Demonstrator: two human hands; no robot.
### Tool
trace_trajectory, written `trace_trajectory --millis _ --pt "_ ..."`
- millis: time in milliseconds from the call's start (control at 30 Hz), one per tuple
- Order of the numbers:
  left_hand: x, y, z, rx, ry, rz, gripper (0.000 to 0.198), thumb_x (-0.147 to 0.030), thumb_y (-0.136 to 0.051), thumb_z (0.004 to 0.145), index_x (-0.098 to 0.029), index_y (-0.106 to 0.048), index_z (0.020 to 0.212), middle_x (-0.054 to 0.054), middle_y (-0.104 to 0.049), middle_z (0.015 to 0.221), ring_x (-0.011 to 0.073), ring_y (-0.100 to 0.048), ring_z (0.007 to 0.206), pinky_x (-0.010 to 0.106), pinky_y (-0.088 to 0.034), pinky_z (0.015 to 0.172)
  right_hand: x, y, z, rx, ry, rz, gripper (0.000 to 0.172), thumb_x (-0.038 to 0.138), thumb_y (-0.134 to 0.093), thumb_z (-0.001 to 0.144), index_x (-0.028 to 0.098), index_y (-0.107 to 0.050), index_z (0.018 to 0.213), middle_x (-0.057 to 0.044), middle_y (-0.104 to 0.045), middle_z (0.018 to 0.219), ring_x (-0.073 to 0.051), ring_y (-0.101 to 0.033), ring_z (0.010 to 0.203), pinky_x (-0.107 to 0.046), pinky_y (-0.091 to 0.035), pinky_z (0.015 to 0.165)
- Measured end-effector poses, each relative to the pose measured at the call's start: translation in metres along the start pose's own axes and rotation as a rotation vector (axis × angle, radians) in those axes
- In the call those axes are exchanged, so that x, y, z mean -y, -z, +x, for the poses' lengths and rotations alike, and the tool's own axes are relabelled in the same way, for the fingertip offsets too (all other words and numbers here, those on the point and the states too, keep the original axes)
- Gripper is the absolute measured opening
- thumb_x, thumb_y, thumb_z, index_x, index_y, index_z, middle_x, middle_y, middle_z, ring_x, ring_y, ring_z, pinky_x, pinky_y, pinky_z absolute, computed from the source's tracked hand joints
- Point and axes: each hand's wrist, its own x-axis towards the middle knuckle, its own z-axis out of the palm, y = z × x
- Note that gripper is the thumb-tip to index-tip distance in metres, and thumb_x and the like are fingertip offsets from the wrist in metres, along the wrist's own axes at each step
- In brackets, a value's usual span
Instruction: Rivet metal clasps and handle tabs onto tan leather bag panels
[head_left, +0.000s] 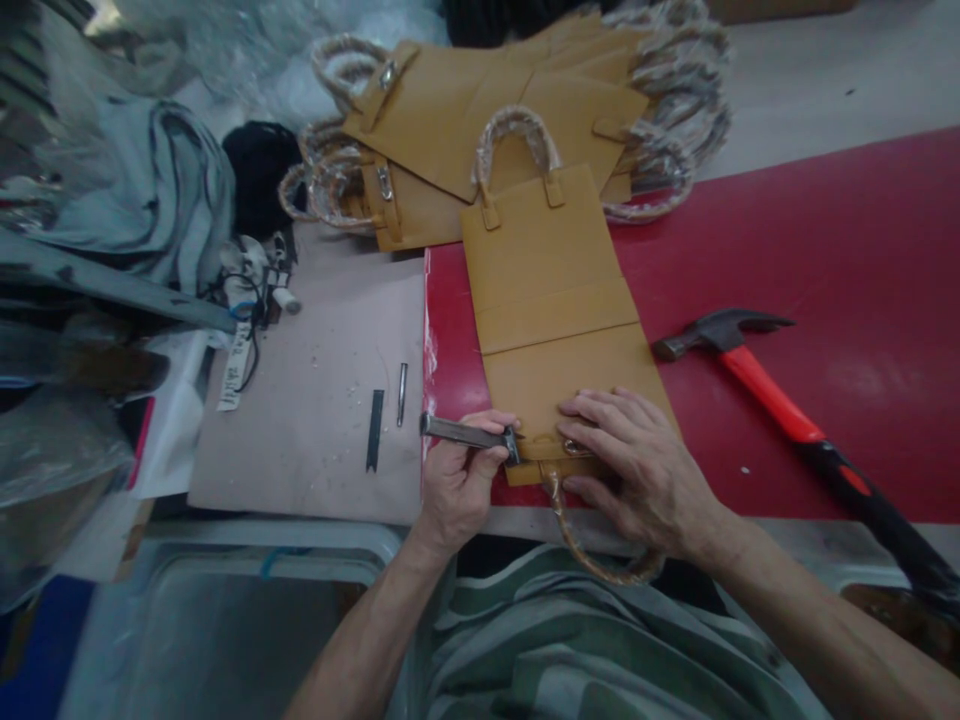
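My left hand (456, 492) pinches a metal punch (463, 431) with a wide, flat head, lying sideways in the fingers. The punch's head meets the lower left edge of a tan leather bag panel (553, 300). Across that panel's lower right part rests my right hand (646, 468), fingers spread and nearly flat. Beside its fingertips a small metal clasp (574, 446) shows on a strap, partly covered. One plastic-wrapped handle (585, 552) hangs over the table's front edge below my right hand; another wrapped handle (517, 130) arches at the panel's far end.
A claw hammer (780, 400) with a red and black handle lies right on the red mat (832, 270). Several similar tan bags (487, 100) are piled behind. Left, a forked dark punch (375, 430) and a thin metal rod (403, 394) lie on grey board (322, 400). A plastic bin (247, 620) stands below.
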Motion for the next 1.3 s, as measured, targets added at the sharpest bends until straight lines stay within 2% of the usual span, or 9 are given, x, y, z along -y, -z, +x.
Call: trace_trajectory --millis 200,533,767,967,1067,1167,1233,1300 --pt "0.000 -0.003 0.002 0.005 -0.058 0.016 0.009 -0.023 -0.061 0.100 -0.019 -0.064 0.108 0.009 -0.072 0.110 0.0201 -0.072 0.102 0.037 -0.058 0.093 0.000 -0.001 -0.001 -0.012 0.015 -0.011 0.038 0.040 -0.063 0.092 0.019 -0.063 0.123 -0.014 -0.065 0.135 -0.033 -0.056 0.128 -0.055 -0.038 0.112" --pt "-0.003 -0.008 0.006 0.062 -0.206 0.268 0.008 -0.020 -0.054 0.100 -0.019 -0.059 0.106 0.010 -0.069 0.105 0.0205 -0.068 0.103 0.038 -0.056 0.092 0.000 -0.002 -0.001 -0.004 0.002 -0.018 0.039 0.041 -0.065 0.091 0.020 -0.063 0.123 -0.013 -0.065 0.135 -0.034 -0.056 0.128 -0.056 -0.038 0.113" --pt "-0.001 0.000 0.011 0.085 -0.147 0.281 0.008 -0.025 -0.053 0.101 -0.019 -0.058 0.101 0.009 -0.071 0.105 0.0200 -0.071 0.099 0.036 -0.057 0.090 0.001 -0.002 -0.001 -0.021 0.007 -0.009 0.040 0.040 -0.065 0.090 0.019 -0.066 0.124 -0.014 -0.065 0.135 -0.035 -0.055 0.129 -0.056 -0.039 0.112" --pt "0.002 -0.003 0.007 0.068 -0.216 0.323 0.007 -0.022 -0.054 0.099 -0.019 -0.059 0.102 0.011 -0.071 0.105 0.0214 -0.071 0.101 0.037 -0.057 0.091 -0.001 -0.005 -0.002 -0.037 0.000 0.000 0.039 0.040 -0.068 0.088 0.019 -0.067 0.121 -0.014 -0.066 0.133 -0.035 -0.057 0.128 -0.058 -0.040 0.113" --pt "0.001 -0.007 0.006 0.079 -0.257 0.371 0.008 -0.019 -0.053 0.097 -0.019 -0.058 0.103 0.011 -0.071 0.105 0.0218 -0.070 0.102 0.038 -0.057 0.091 0.001 -0.004 -0.002 -0.095 -0.002 0.097 0.038 0.040 -0.067 0.089 0.021 -0.067 0.122 -0.012 -0.069 0.129 -0.032 -0.060 0.126 -0.056 -0.043 0.111" --pt "0.001 -0.010 0.007 0.085 -0.307 0.406 0.010 -0.017 -0.053 0.095 -0.020 -0.057 0.104 0.010 -0.070 0.104 0.0215 -0.069 0.101 0.037 -0.058 0.090 0.002 0.008 -0.006 -0.193 -0.061 0.204 0.033 0.036 -0.063 0.093 0.024 -0.066 0.123 -0.011 -0.071 0.125 -0.028 -0.064 0.120 -0.048 -0.052 0.103" --pt "0.001 -0.012 0.008 0.087 -0.329 0.420 0.013 -0.016 -0.053 0.093 -0.020 -0.057 0.104 0.009 -0.069 0.103 0.0214 -0.069 0.099 0.037 -0.057 0.090 -0.001 0.023 -0.014 -0.278 -0.137 0.141 0.029 0.033 -0.061 0.094 0.023 -0.066 0.120 -0.012 -0.070 0.123 -0.029 -0.065 0.117 -0.047 -0.054 0.100" --pt "0.001 -0.013 0.008 0.087 -0.327 0.417 0.015 -0.014 -0.054 0.092 -0.020 -0.057 0.105 0.009 -0.069 0.103 0.0216 -0.069 0.100 0.037 -0.057 0.090 -0.011 0.042 -0.027 -0.359 -0.236 -0.061 0.027 0.035 -0.060 0.094 0.020 -0.067 0.116 -0.016 -0.070 0.121 -0.033 -0.065 0.114 -0.052 -0.053 0.098"
